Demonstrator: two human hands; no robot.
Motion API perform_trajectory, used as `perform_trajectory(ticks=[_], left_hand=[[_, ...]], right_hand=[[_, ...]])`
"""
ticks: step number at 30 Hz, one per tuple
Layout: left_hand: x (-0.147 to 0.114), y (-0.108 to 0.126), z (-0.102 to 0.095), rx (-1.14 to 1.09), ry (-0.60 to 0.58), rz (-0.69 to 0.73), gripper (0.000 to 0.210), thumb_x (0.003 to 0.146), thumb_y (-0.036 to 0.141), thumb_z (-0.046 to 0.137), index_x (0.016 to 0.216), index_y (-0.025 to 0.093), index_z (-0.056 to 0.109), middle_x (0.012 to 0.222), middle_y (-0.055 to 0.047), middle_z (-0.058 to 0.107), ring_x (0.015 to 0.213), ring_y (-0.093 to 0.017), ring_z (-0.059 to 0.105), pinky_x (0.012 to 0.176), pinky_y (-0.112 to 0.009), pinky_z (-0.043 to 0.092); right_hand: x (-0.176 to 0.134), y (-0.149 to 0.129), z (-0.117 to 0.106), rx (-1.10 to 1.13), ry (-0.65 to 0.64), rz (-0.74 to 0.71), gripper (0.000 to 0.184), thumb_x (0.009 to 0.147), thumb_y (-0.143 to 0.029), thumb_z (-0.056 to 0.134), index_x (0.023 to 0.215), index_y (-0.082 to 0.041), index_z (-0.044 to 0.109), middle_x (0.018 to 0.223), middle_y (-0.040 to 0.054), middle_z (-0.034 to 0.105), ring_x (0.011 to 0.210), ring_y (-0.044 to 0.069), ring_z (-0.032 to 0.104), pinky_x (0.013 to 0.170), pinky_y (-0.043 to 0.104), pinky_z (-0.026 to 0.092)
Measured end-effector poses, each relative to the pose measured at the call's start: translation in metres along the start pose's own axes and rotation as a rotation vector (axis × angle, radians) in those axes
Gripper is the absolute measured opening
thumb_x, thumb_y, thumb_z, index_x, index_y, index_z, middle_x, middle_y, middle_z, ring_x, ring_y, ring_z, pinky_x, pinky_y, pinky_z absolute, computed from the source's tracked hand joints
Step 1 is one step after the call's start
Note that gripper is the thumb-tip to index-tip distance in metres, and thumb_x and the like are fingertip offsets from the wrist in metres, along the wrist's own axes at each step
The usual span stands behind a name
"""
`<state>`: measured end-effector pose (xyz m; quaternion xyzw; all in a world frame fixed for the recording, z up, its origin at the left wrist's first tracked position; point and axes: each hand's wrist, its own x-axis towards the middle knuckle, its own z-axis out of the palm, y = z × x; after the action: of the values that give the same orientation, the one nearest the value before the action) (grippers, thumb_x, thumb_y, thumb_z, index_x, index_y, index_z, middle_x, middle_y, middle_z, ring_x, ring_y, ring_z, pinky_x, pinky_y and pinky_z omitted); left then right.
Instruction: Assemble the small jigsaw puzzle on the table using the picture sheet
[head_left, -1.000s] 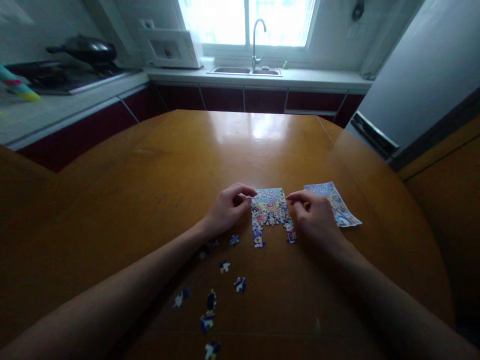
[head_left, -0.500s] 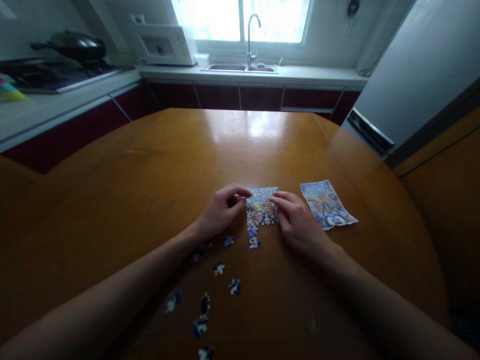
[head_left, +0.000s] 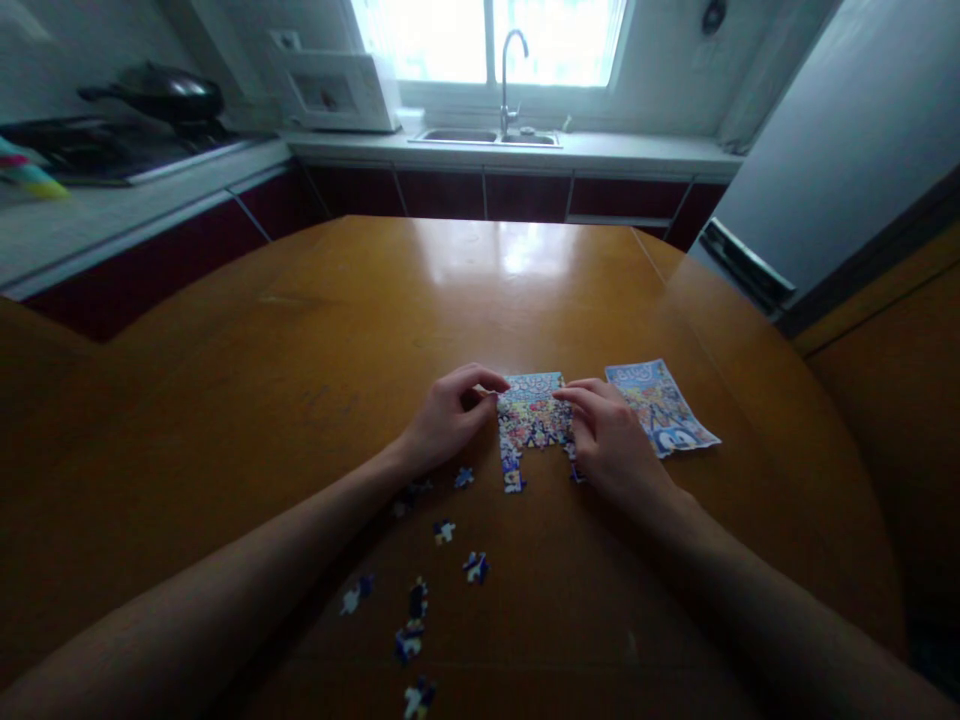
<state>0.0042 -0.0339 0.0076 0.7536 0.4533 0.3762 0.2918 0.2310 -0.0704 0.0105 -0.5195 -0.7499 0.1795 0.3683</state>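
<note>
A partly assembled jigsaw puzzle (head_left: pixel 536 410) lies flat on the wooden table, with a gap in its lower middle between two legs of pieces. At its left edge, my left hand (head_left: pixel 454 415) has curled fingers, the thumb and index finger closed on the upper left side. My right hand (head_left: pixel 611 430) rests by the right edge, index finger stretched over the upper right part and the other fingers partly hidden. Loose pieces lie nearer me, among them a blue piece (head_left: pixel 464 478), a blue-and-white piece (head_left: pixel 476 567) and a dark piece (head_left: pixel 444 531).
A printed picture sheet (head_left: pixel 660 405) lies right of the puzzle, partly behind my right hand. More loose pieces (head_left: pixel 409 640) are scattered at the front of the wooden table (head_left: pixel 337 320). Beyond stand a counter with a sink (head_left: pixel 457 137), a wok (head_left: pixel 169 95) on the stove and a fridge.
My right hand has slid slightly right, uncovering more of the puzzle's right side and lower right leg. My left hand stays at the left edge. The whole view has shifted a little.
</note>
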Motion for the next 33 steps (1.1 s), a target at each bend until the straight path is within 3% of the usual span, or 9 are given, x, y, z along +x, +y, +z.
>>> perform_trajectory(ticks=[12, 26, 33], left_hand=[[0.001, 0.002, 0.001, -0.033, 0.011, -0.003, 0.013, 0.085, 0.017, 0.057, 0.093, 0.016, 0.068, 0.091, -0.005, 0.07, 0.08, -0.014, 0.063, 0.074, -0.028, 0.053], [0.001, 0.001, 0.0, -0.112, 0.031, -0.077, 0.014, 0.085, 0.019, 0.059, 0.093, 0.014, 0.069, 0.091, -0.005, 0.072, 0.078, -0.014, 0.066, 0.073, -0.026, 0.055], [0.006, -0.01, -0.003, -0.285, 0.148, -0.182, 0.012, 0.08, 0.02, 0.061, 0.086, 0.016, 0.07, 0.09, -0.005, 0.073, 0.085, -0.016, 0.066, 0.082, -0.031, 0.053]], right_hand=[[-0.003, -0.006, -0.002, 0.022, -0.032, -0.03, 0.02, 0.085, -0.01, 0.058, 0.095, -0.021, 0.071, 0.095, 0.0068, 0.068, 0.096, 0.023, 0.06, 0.086, 0.04, 0.049], [-0.003, -0.008, -0.002, 0.073, 0.016, -0.04, 0.022, 0.085, -0.008, 0.053, 0.092, -0.02, 0.07, 0.09, 0.0062, 0.068, 0.09, 0.021, 0.061, 0.08, 0.037, 0.048], [-0.002, -0.009, -0.002, 0.07, 0.022, -0.043, 0.019, 0.086, -0.01, 0.054, 0.09, -0.02, 0.07, 0.09, 0.0063, 0.069, 0.089, 0.022, 0.062, 0.079, 0.037, 0.048]])
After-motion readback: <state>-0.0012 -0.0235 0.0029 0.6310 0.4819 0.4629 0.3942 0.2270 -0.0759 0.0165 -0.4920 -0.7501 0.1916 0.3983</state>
